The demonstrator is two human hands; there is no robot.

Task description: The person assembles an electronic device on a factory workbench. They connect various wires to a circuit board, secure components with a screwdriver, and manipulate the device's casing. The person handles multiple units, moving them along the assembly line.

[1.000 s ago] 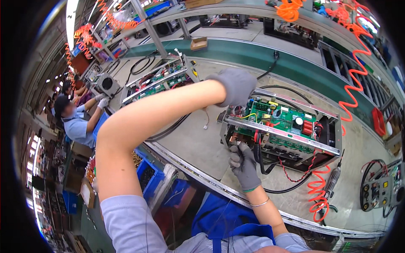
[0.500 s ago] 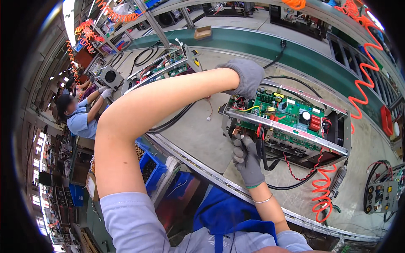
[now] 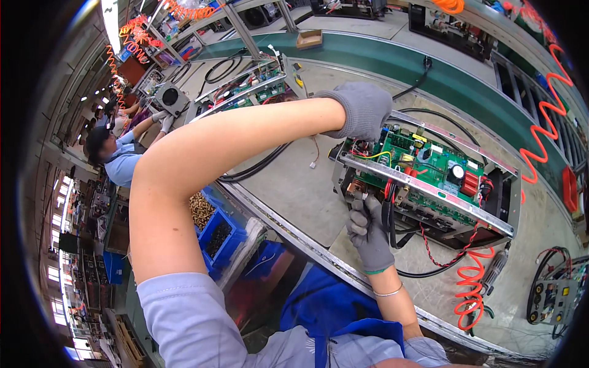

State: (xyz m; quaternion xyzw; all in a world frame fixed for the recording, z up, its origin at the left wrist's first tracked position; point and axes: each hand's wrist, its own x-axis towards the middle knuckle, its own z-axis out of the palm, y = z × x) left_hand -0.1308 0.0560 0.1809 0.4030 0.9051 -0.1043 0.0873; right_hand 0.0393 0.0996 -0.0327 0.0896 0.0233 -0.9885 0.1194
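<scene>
Head view: open chassis (image 3: 429,192) w/ green PCB (image 3: 438,170) sits on the surface (image 3: 307,202). My L hand (image 3: 366,110)'s at chassis's far-left corner, fingers hidden, can't tell grip. My R hand (image 3: 370,236)'s at its near-left end, fingers bent, grip unclear. Driver (image 3: 496,270)'s just near-right of chassis.

A: And we're up on the wearer's head, left of 2 fisheyes, looking down and forward over the tabletop (image 3: 297,187)!
B: How near?
A: Close! The left arm (image 3: 162,184) looms large in the foreground, left hand (image 3: 367,109) and right hand (image 3: 371,232) both right of centre.
B: And what width: the green strip (image 3: 368,52) beyond the tabletop bows, the whole scene ringed by black!
</scene>
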